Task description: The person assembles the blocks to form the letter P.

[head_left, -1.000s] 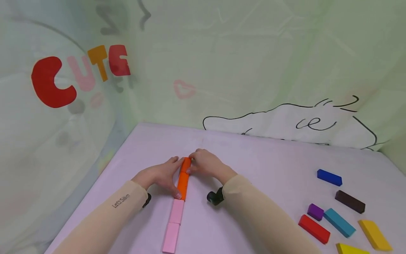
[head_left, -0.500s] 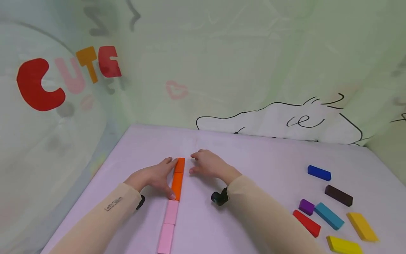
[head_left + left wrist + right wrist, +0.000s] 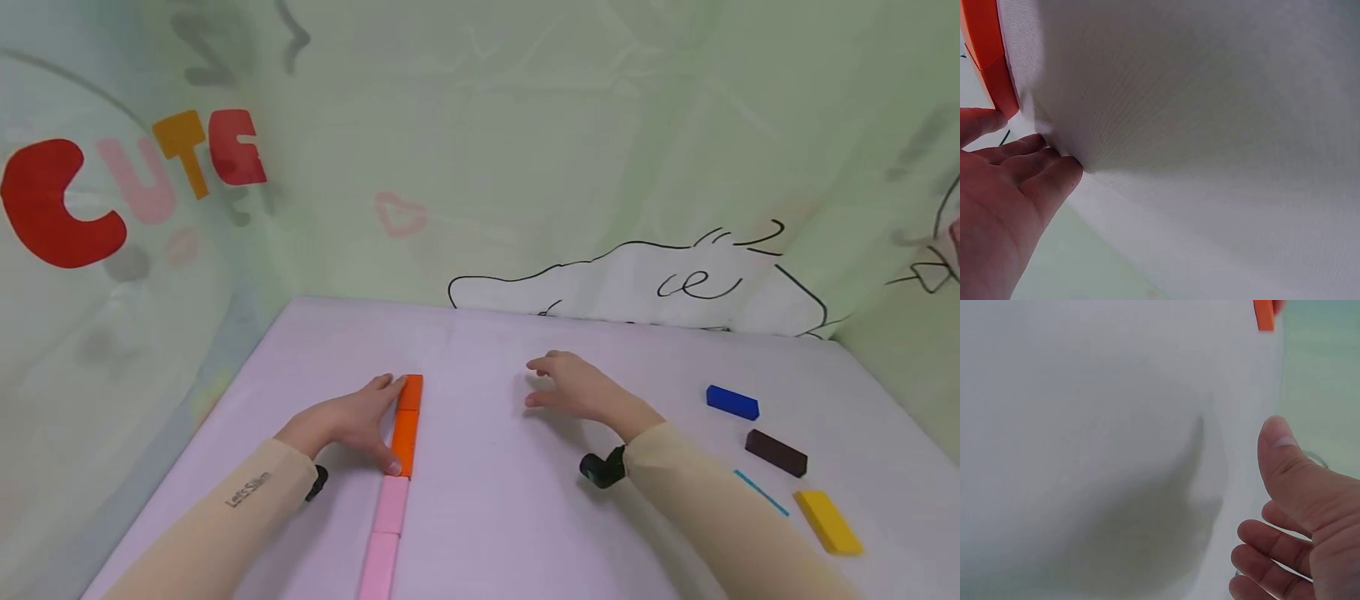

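Two orange blocks (image 3: 410, 393) lie end to end on the table, with two pink blocks (image 3: 391, 505) continuing the row toward the front. My left hand (image 3: 352, 423) spans the left side of the orange blocks, its index finger by the far end and its thumb touching the near one. In the left wrist view, a fingertip meets the end of an orange block (image 3: 1001, 87), and other fingers touch the table. My right hand (image 3: 581, 387) hovers to the right of the row, fingers loosely bent and holding nothing; the right wrist view shows its thumb apart from the fingers.
On the right lie a blue block (image 3: 732, 402), a dark brown block (image 3: 776, 453) and a yellow-orange block (image 3: 828, 522). The right sleeve (image 3: 712, 508) covers most of a teal block (image 3: 761, 492). A green printed cloth wall (image 3: 562, 150) borders the table (image 3: 487, 467).
My right hand has let go of the far orange block and moved right. My left hand stays at the row. The head view has turned right, and the right sleeve now hides several blocks.
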Motion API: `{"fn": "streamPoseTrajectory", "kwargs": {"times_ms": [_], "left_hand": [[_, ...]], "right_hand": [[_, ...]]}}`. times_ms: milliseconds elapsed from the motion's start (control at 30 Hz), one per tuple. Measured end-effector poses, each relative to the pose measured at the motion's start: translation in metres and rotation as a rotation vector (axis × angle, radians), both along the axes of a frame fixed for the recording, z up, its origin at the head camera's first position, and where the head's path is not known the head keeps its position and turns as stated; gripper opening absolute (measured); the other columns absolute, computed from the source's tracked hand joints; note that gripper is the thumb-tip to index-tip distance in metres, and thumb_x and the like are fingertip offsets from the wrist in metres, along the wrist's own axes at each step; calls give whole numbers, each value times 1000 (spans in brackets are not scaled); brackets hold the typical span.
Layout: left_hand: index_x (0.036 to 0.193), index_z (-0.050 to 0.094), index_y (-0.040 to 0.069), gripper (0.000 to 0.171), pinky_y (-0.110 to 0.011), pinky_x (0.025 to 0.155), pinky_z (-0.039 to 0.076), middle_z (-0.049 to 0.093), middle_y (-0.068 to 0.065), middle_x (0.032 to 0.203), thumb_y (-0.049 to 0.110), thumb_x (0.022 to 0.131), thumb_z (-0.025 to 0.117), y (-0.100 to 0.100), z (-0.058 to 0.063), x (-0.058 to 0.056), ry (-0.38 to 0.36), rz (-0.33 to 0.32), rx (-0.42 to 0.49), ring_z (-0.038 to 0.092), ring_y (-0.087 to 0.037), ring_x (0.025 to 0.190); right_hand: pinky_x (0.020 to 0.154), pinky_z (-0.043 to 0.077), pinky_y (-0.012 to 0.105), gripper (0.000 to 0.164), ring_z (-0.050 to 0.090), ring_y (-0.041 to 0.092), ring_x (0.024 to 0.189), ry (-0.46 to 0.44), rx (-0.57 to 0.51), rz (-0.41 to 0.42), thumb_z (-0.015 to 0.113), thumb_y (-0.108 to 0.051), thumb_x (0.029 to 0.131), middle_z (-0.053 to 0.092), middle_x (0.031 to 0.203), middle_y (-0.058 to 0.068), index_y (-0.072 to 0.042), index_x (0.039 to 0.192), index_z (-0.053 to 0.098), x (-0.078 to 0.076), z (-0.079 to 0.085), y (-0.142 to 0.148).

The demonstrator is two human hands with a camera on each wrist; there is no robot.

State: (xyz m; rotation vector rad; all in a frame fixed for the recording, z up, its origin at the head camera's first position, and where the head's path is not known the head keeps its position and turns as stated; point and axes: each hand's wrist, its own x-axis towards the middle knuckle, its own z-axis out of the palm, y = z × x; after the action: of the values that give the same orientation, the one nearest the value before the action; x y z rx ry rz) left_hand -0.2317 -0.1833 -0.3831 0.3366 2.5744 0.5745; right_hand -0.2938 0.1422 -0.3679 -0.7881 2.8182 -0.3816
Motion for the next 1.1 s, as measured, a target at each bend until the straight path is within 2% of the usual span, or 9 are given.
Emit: {"fn": "streamPoseTrajectory", "kwargs": {"times_ms": [300, 500, 667, 833, 1100], "left_hand": [[163, 16, 4, 123, -64, 120, 32, 11, -25, 170, 34, 73, 93, -3, -3, 2, 6, 7, -5, 23, -44, 154], [163, 16, 3, 124, -64, 120, 31, 11, -26, 169, 35, 72, 93, -5, -2, 4, 8, -3, 8, 24, -45, 154], [163, 16, 3, 124, -64, 120, 32, 12, -25, 169, 36, 72, 93, -7, -1, 7, 12, -4, 1, 24, -45, 154], [163, 16, 3, 124, -65, 119, 32, 12, -26, 169, 36, 72, 93, -8, 1, 9, 15, -3, -3, 24, -46, 154], [163, 16, 2, 124, -65, 119, 32, 12, -26, 169, 35, 72, 93, -12, 1, 11, 11, 5, 6, 24, -46, 154]], "right_hand": [[98, 55, 56, 61, 60, 43, 118, -24, 5, -156, 75, -29, 93, 64, 126, 26, 6, 140, 56, 4, 10, 79], [92, 56, 59, 65, 58, 48, 114, 5, 24, -256, 78, -27, 90, 61, 124, 32, 9, 138, 55, 11, 5, 141], [94, 53, 65, 69, 54, 53, 113, 9, 43, -338, 78, -27, 89, 55, 128, 39, 13, 138, 51, 13, 1, 185], [91, 54, 64, 69, 53, 55, 110, 6, 57, -379, 78, -24, 90, 53, 127, 42, 15, 138, 49, 15, 2, 211], [86, 56, 63, 65, 53, 56, 108, 30, 59, -398, 77, -18, 90, 53, 126, 43, 17, 136, 49, 16, 0, 233]]}}
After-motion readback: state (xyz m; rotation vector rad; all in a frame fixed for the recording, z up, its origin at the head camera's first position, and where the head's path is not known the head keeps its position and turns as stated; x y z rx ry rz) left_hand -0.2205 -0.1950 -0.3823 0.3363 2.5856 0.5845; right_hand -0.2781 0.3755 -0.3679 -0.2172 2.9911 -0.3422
